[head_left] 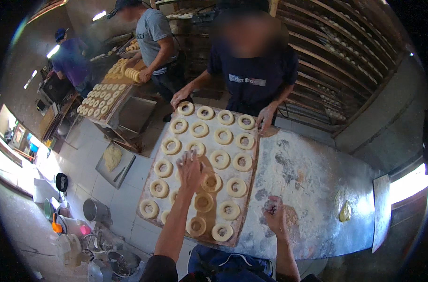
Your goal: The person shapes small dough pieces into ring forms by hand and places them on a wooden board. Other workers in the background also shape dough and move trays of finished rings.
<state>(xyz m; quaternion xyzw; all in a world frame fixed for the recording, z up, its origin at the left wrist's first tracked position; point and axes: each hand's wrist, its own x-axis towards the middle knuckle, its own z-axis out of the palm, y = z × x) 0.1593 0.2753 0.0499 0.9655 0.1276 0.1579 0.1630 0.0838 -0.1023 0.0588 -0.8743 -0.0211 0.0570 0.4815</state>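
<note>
Raw dough rings [231,136] lie in rows on a floured wooden board [209,143] in front of me. My left hand [190,171] is over the middle of the board, its floury fingers stretched out and apart at the near side of one ring [203,148]. Part of that ring and of others is hidden under my hand and forearm. To the right of the board, my right hand [275,217] hovers over the floured metal table [312,188] with its fingers curled in. The fingertips are whitish; what they may hold cannot be made out.
Across the board stands a person [256,70] with a hand at each far corner. A yellowish dough scrap [345,211] lies on the table's right. Behind left, two people work near another board of rings [101,98]. A tray with dough [115,160] sits low left; racks [336,51] stand behind.
</note>
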